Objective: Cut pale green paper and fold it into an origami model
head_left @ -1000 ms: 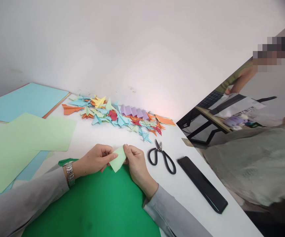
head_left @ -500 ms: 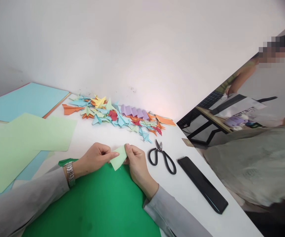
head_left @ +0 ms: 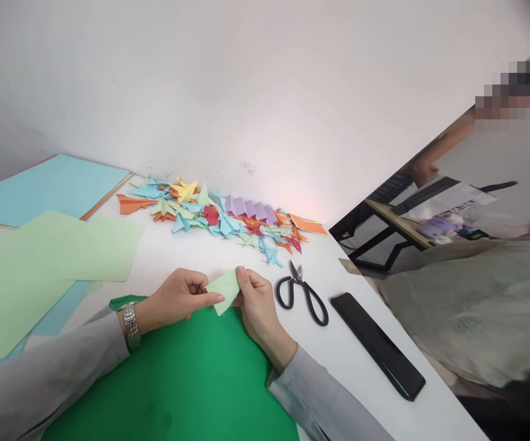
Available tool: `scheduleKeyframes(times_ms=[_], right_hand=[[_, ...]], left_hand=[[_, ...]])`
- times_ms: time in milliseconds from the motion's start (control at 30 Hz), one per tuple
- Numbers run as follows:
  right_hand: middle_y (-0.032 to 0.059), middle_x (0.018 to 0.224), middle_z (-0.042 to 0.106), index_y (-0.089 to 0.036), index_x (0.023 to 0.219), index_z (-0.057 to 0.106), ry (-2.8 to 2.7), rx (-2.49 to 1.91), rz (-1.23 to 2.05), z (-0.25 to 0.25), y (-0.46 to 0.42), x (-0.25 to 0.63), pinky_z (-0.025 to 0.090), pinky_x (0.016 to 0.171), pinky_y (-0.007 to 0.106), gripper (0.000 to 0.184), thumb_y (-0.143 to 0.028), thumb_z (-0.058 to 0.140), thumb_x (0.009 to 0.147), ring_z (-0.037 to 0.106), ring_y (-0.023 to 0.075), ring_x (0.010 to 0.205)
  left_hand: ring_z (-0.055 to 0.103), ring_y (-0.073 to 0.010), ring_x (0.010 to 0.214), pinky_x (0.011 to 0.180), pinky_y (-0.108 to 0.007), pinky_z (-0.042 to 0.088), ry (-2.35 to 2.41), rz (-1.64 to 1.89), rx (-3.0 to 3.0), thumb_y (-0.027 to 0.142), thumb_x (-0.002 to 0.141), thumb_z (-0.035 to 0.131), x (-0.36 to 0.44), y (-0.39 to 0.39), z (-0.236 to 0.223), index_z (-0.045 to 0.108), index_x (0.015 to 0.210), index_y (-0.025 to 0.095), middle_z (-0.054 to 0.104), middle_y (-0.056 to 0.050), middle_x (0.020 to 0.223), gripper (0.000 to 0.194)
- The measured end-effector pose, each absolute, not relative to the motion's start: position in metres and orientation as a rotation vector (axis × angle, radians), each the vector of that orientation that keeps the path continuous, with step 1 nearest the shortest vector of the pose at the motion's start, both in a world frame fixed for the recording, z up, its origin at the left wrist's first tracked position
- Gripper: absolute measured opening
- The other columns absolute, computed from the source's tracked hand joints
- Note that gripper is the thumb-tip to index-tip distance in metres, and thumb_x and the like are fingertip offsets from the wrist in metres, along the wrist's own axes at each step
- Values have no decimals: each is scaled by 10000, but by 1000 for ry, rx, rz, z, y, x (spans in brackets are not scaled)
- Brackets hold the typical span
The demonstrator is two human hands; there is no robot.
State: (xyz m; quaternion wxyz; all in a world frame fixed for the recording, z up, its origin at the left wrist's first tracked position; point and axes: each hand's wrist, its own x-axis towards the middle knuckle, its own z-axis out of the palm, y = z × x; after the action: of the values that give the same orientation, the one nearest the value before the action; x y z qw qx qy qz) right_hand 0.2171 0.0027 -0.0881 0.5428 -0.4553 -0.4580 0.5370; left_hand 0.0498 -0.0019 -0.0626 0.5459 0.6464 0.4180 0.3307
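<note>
A small piece of light green paper [head_left: 223,288] with a crease across it is held up between both hands. My left hand [head_left: 179,295] pinches its lower left side between thumb and fingers. On the other side, my right hand [head_left: 256,300] grips the right edge, thumb on top and fingers curled behind. Below the hands lies a green sheet [head_left: 177,373] on the white table. Black-handled scissors [head_left: 298,288] rest just right of my right hand, blades pointing away from me.
Folded paper shapes [head_left: 214,214] in many colours lie heaped along the wall. Light green sheets [head_left: 58,263] and a blue sheet stack [head_left: 49,187] cover the left side. A long black case [head_left: 377,346] lies near the table's right edge. Beyond it is another person [head_left: 480,300].
My left thumb and fingers have shifted slightly down along the light green paper, showing more of its upper left corner. The right hand keeps its hold.
</note>
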Motion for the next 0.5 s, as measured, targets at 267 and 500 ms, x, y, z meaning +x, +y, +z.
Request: scheduleKeyframes(times_ms=[267,500], right_hand=[[-57,499,373,-176,544,475,-1116,-1109,1183,-85,2,217,249,424,214,444,-546,602,754,312,82,468],[-51,524,388,-169,552,493,-1143,-1138,1137,-85,4,218,277,470,221,436,-543,609,745,331,87,503]], left_hand=[[399,-49,308,342,-181,280,1009,777,1423,443,832,466,47,-3,-61,531,577,146,470,58,458,396],[388,-53,322,361,-190,285,1033,765,1552,415,835,443,49,-2,-58,496,590,158,448,68,466,359]])
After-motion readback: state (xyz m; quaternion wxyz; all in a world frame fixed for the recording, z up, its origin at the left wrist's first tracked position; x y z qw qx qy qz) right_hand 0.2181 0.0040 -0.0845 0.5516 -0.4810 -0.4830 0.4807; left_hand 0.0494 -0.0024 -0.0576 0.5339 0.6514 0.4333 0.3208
